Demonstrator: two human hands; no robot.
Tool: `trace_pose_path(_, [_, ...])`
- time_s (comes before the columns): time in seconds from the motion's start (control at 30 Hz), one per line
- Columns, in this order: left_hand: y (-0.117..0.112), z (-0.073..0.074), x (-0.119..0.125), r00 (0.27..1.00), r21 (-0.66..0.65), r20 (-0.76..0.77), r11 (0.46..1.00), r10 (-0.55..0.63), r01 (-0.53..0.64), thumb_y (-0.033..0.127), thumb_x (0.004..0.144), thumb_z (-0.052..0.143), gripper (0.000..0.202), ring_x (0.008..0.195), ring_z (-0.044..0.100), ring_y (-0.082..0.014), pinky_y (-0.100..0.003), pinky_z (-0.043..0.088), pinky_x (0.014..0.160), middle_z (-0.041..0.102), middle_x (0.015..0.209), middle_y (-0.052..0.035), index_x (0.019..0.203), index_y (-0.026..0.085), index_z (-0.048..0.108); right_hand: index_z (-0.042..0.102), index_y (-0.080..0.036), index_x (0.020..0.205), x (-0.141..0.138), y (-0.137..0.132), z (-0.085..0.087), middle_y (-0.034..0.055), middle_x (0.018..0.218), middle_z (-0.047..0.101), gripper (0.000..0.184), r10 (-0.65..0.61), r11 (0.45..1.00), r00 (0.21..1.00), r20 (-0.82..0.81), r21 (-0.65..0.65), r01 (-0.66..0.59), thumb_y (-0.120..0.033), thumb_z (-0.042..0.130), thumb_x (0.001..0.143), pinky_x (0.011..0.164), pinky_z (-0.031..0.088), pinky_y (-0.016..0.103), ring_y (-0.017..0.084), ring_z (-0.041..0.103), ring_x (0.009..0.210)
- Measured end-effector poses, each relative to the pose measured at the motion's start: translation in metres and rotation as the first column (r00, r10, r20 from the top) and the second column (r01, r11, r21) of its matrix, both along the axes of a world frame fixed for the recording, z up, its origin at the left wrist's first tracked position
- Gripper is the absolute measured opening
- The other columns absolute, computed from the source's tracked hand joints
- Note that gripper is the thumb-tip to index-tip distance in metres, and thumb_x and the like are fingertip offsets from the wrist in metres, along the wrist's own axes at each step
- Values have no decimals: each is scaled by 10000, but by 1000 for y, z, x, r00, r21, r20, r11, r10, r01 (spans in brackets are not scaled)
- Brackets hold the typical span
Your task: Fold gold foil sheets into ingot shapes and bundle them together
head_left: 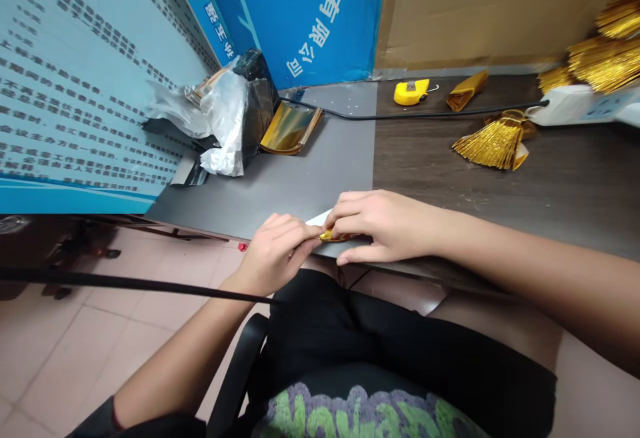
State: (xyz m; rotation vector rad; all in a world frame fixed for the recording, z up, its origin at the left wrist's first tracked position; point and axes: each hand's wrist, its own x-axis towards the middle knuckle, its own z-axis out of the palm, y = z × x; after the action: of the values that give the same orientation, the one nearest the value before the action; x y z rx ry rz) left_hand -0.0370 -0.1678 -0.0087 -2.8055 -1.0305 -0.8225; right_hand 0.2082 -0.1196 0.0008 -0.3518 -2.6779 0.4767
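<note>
A small folded piece of gold foil [333, 237] sits between my hands at the near edge of the grey mat, with a strip of white paper [320, 219] showing just behind it. My left hand [275, 255] pinches one end of the gold piece between thumb and fingers. My right hand [385, 225] presses on the other end, and its fingers hide part of the piece. A gold tinsel tassel [493, 145] lies on the dark wood tabletop [430, 178], well to the right of my right hand.
More gold tassels [607, 58] are heaped at the far right beside a white power strip [575, 105]. Farther back are a yellow tape measure [411, 91], folded gold foil [467, 89], a gold foil stack [291, 128], plastic bags [215, 118] and a black cable [415, 115].
</note>
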Motion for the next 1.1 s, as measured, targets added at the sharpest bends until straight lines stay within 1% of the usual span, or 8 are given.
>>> trace_pose_path(0.07, [1, 0, 2, 999, -12, 35, 1000, 10, -9, 199, 954, 632, 98, 744, 632, -89, -253, 445, 708, 761, 861, 26, 1050, 198, 654, 734, -146, 1004, -3, -2, -3, 102, 1024, 735, 285, -41, 996, 999, 8, 76, 41, -382, 575, 1013, 805, 509, 354, 219, 606, 937])
trace_pose_path(0.13, [0, 0, 4, 998, -44, 62, 999, 5, -2, 254, 956, 644, 154, 766, 626, -96, -256, 450, 731, 761, 868, 25, 1102, 204, 645, 728, -161, 990, -4, -1, -6, 90, 1034, 741, 292, -54, 993, 999, -1, 106, 54, -303, 481, 1055, 823, 508, 344, 208, 618, 954])
trace_pose_path(0.27, [-2, 1, 3, 1000, -109, 15, 994, 7, -6, 350, 936, 677, 229, 837, 620, -120, -282, 438, 772, 743, 891, 14, 1114, 209, 649, 711, -155, 991, -3, 3, -7, 81, 1027, 744, 267, -32, 999, 999, -23, 37, 33, -228, 461, 1051, 871, 513, 332, 197, 644, 1003])
trace_pose_path(0.37, [-5, 0, 3, 999, -124, 3, 991, 51, -50, 318, 944, 655, 146, 843, 613, -122, -288, 423, 770, 734, 904, 6, 1043, 213, 667, 703, -154, 970, -2, 2, -6, 81, 1001, 732, 223, -55, 997, 998, -18, 45, 56, -256, 513, 1025, 845, 508, 334, 204, 645, 977])
trace_pose_path(0.5, [-8, -5, 6, 993, -114, 58, 989, 104, -97, 271, 943, 643, 98, 814, 600, -119, -284, 423, 769, 722, 847, 21, 1018, 210, 657, 695, -168, 921, -6, -3, -6, 70, 921, 691, 232, -142, 985, 989, -36, 97, 145, -331, 555, 1009, 704, 453, 304, 192, 606, 867])
trace_pose_path(0.7, [-12, -12, 6, 979, -147, 114, 977, 169, -151, 287, 954, 639, 267, 776, 576, -117, -289, 415, 777, 720, 849, 25, 1210, 215, 615, 676, -160, 897, -9, -6, -8, 71, 901, 648, 231, -218, 972, 976, 0, 85, 218, -283, 521, 1016, 675, 412, 292, 186, 557, 855])
trace_pose_path(0.93, [-24, -19, 6, 954, -136, 164, 963, 252, -231, 261, 944, 622, 422, 865, 581, -149, -304, 422, 829, 740, 924, 7, 1343, 198, 500, 663, -137, 858, -13, -10, -6, 97, 934, 644, 286, -276, 959, 960, 52, 77, 272, -267, 460, 1011, 693, 423, 319, 187, 550, 836])
trace_pose_path(1.1, [-30, -28, 7, 931, -79, 235, 960, 279, -267, 215, 928, 642, 438, 854, 613, -146, -325, 453, 852, 760, 910, 11, 1341, 229, 499, 668, -133, 847, -15, -12, -6, 110, 945, 657, 291, -295, 953, 953, 63, 97, 288, -263, 462, 1006, 688, 425, 326, 195, 555, 844])
